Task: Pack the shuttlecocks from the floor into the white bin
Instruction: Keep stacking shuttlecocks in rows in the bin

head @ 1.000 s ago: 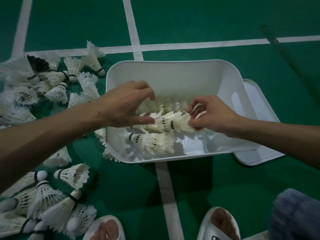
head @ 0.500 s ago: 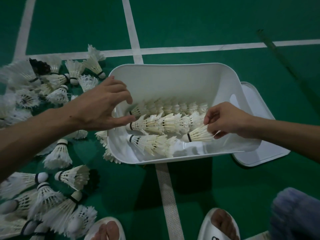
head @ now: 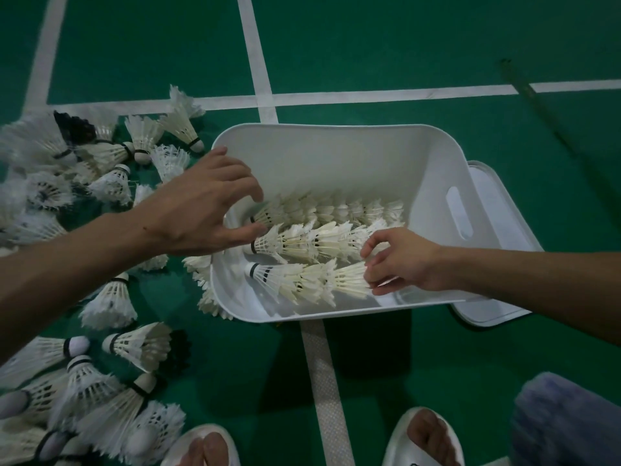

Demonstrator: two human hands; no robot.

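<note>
Your right hand [head: 400,260] pinches the feather end of a white feather shuttlecock [head: 349,280], tucked into the near row [head: 289,280] so they stack tight in the white plastic bin [head: 336,129]. Your left hand [head: 201,210] hovers over the bin's left rim, fingers spread, holding nothing (ready for more, I think). Loose shuttlecocks [head: 134,344] lie left on the green court floor [head: 403,45] with white lines [head: 336,97].

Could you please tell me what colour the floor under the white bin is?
A green floor crossed by white lines, shown best in the head view.
</note>
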